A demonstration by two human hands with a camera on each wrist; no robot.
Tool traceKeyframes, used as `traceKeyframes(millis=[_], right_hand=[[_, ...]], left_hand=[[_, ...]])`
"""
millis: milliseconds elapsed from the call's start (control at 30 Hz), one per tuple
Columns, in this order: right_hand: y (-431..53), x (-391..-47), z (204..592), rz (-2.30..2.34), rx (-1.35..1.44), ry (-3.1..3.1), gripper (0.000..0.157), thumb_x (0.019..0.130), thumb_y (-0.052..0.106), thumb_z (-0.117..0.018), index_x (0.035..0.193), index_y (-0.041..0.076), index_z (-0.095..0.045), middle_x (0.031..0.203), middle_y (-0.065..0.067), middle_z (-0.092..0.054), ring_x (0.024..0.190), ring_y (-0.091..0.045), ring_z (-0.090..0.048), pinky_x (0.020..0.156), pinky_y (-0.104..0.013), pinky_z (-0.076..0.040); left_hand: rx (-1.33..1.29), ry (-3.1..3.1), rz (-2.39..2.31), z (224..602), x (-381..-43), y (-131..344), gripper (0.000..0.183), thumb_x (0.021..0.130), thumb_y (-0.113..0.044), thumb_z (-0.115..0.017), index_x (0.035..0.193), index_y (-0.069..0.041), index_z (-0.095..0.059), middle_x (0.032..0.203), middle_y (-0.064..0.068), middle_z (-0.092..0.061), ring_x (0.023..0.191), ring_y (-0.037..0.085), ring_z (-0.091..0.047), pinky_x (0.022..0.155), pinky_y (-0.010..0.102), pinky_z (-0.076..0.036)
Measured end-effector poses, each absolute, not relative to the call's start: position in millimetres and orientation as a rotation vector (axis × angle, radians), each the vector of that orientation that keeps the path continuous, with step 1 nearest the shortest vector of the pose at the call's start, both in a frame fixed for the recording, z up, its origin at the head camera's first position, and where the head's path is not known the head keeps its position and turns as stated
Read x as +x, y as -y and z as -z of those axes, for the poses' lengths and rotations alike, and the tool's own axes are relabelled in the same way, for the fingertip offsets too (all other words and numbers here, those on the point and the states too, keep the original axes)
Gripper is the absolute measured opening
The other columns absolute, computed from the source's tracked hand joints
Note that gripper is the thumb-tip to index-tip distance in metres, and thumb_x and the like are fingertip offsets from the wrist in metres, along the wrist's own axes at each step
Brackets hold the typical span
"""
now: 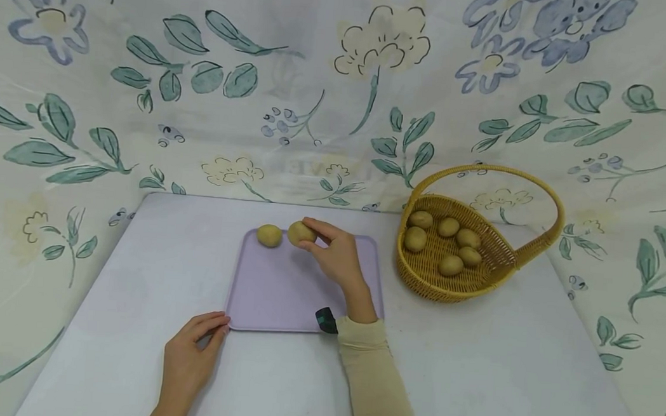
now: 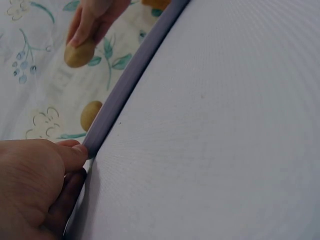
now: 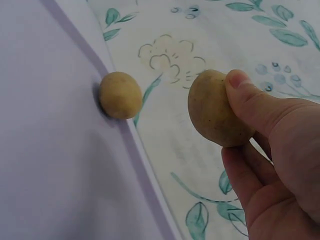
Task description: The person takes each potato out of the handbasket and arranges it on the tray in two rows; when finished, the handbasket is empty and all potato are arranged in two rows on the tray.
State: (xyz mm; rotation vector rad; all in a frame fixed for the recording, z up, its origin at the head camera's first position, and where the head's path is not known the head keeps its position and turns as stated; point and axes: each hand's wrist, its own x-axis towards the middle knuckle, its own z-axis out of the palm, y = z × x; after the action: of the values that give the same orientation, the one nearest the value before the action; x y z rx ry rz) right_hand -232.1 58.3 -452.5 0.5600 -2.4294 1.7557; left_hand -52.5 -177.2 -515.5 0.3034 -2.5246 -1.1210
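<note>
A potato [image 1: 301, 233] is pinched between the thumb and fingers of my right hand [image 1: 338, 257], raised above the far side of the lilac tray [image 1: 282, 294]. Just left of it, another potato [image 1: 269, 235] lies at the tray's far left corner; the right wrist view shows this resting potato [image 3: 120, 95] against the rim. At the near left corner, my left hand [image 1: 191, 350] holds the tray's edge between thumb and fingers. In the left wrist view that hand [image 2: 35, 180] grips the rim [image 2: 125, 85], its lower fingers partly in shadow.
A wicker basket [image 1: 436, 292] with a tall handle stands right of the tray, several potatoes [image 1: 451, 265] inside. Both stand on a white table [image 1: 471, 375]. Floral cloth [image 1: 317, 92] hangs behind the table and at its sides. A dark wrist device [image 1: 326, 320] sits by the right sleeve.
</note>
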Motion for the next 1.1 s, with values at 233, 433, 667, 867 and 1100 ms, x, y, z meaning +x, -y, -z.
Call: traceKeyframes(millis=[233,433,667,867,1100], right_hand=[[-45.8,-237.6,463.8,-1.687,0.568,2.484,0.048,0.082,0.012,-0.083,0.128,0.004,-0.07,0.133,-0.011,-0.07,0.128,-0.024,-0.064,0.106,-0.027,-0.053],[-38.4,-238.7,469.7,-1.595,0.534,2.526,0.048,0.082,0.011,-0.084,0.126,0.003,-0.07,0.131,-0.013,-0.07,0.126,-0.025,-0.065,0.105,-0.03,-0.054],[-33.9,-240.6,476.9,-1.569,0.45,2.586,0.048,0.083,0.012,-0.083,0.129,0.004,-0.069,0.134,-0.012,-0.069,0.126,-0.025,-0.065,0.105,-0.03,-0.054],[-31.4,-243.9,484.2,-1.525,0.381,2.642,0.049,0.084,0.015,-0.083,0.13,0.008,-0.069,0.134,-0.009,-0.069,0.127,-0.024,-0.065,0.105,-0.03,-0.054],[-29.9,-244.3,485.1,-1.485,0.364,2.678,0.049,0.084,0.017,-0.083,0.13,0.009,-0.07,0.133,-0.009,-0.07,0.126,-0.025,-0.065,0.105,-0.032,-0.055]], left_hand=[[0.314,2.523,1.115,515.0,-52.7,176.9,0.02,0.082,0.002,-0.082,0.098,-0.011,-0.081,0.11,-0.001,-0.077,0.093,-0.013,-0.061,0.085,-0.008,-0.036],[0.298,2.512,1.111,515.5,-53.0,176.1,0.02,0.082,0.003,-0.082,0.097,-0.01,-0.081,0.109,0.0,-0.078,0.092,-0.014,-0.061,0.086,-0.008,-0.036],[0.306,2.499,1.122,517.6,-53.7,176.5,0.02,0.082,0.002,-0.082,0.096,-0.012,-0.081,0.108,-0.001,-0.078,0.092,-0.018,-0.058,0.085,-0.008,-0.037],[0.314,2.495,1.134,519.1,-53.4,177.0,0.021,0.082,0.002,-0.082,0.096,-0.012,-0.082,0.109,-0.002,-0.078,0.091,-0.021,-0.057,0.085,-0.007,-0.037],[0.305,2.485,1.14,518.3,-53.7,176.5,0.02,0.081,0.003,-0.082,0.096,-0.012,-0.082,0.108,-0.001,-0.078,0.09,-0.022,-0.056,0.084,-0.007,-0.038]])
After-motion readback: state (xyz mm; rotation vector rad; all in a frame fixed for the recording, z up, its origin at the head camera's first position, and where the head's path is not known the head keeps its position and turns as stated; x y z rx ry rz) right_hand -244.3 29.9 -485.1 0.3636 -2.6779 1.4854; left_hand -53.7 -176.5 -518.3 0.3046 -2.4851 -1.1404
